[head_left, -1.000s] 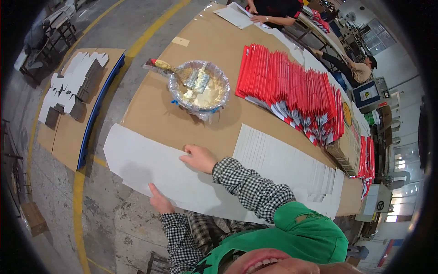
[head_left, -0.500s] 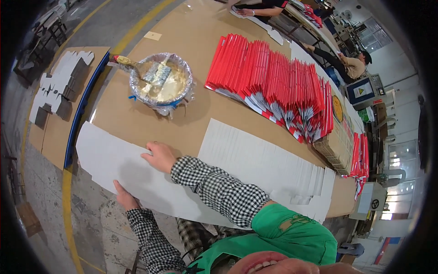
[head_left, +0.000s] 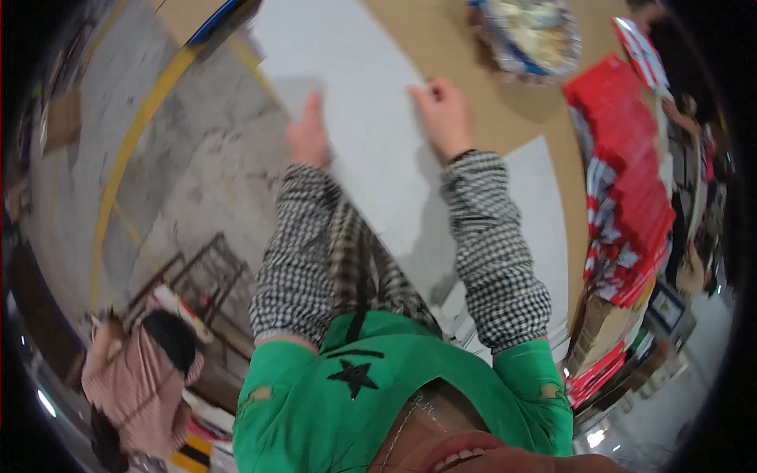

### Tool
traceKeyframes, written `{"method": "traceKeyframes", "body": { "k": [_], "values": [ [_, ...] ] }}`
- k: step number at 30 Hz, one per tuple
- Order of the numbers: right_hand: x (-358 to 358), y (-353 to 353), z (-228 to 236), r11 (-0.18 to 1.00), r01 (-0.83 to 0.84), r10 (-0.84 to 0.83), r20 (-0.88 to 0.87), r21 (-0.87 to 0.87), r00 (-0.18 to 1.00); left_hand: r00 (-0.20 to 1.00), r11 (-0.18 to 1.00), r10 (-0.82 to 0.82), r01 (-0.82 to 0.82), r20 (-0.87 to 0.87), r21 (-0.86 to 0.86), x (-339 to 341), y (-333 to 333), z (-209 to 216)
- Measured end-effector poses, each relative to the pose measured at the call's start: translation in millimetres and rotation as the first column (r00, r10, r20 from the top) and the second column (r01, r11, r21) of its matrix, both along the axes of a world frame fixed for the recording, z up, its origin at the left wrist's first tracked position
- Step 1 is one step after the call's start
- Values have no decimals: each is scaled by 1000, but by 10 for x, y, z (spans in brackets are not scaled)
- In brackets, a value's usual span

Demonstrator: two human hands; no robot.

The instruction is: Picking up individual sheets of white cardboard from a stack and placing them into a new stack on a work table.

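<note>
A long white cardboard sheet [head_left: 359,102] lies lengthwise in front of me, its left side reaching past the table edge over the floor. My left hand [head_left: 307,135] is closed at that left edge, thumb side up, with its lower fingers hidden. Across the sheet, my right hand [head_left: 444,120] pinches the right edge between bent fingers. Motion blurs both hands a little. Beside my right forearm lies another white sheet or stack of sheets [head_left: 540,189] on the brown table covering [head_left: 512,114].
A plastic-lined tub of pale paste [head_left: 536,35] stands at the far right, cut by the frame. Red folded packages [head_left: 623,173] are lined up beyond it, near a cardboard box [head_left: 603,323]. At lower left a person in pink [head_left: 142,378] is near a metal frame [head_left: 205,276].
My view has swung round, so the tub and red packages now sit farther right. My right hand has moved from on top of the sheet to its right edge. The brush is no longer distinguishable.
</note>
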State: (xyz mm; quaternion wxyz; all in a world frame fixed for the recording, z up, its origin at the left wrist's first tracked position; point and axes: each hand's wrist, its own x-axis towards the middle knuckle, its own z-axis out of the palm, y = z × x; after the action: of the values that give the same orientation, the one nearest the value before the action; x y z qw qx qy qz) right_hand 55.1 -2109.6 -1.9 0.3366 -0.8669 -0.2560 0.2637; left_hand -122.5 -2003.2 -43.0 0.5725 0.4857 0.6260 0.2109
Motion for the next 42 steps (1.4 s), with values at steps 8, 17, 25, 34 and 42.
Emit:
{"method": "traceKeyframes", "body": {
  "k": [8,17,25,34,42],
  "values": [
    [26,-10,274,990,-80,56,-206,-114,977,950,981,148,-105,277,-165,-136,-161,105],
    [31,-125,239,998,60,-53,-335,10,941,881,969,155,-47,447,-242,-65,-274,157],
    [78,-109,158,999,15,-24,-225,-42,974,863,956,180,-41,472,-291,-26,-297,153],
    [77,-53,298,997,-28,13,-187,-77,982,902,947,213,-96,377,-306,-24,-286,119],
    [100,-196,172,998,58,-60,-242,-15,968,883,974,170,-84,438,-208,-11,-370,128]
  ]
}}
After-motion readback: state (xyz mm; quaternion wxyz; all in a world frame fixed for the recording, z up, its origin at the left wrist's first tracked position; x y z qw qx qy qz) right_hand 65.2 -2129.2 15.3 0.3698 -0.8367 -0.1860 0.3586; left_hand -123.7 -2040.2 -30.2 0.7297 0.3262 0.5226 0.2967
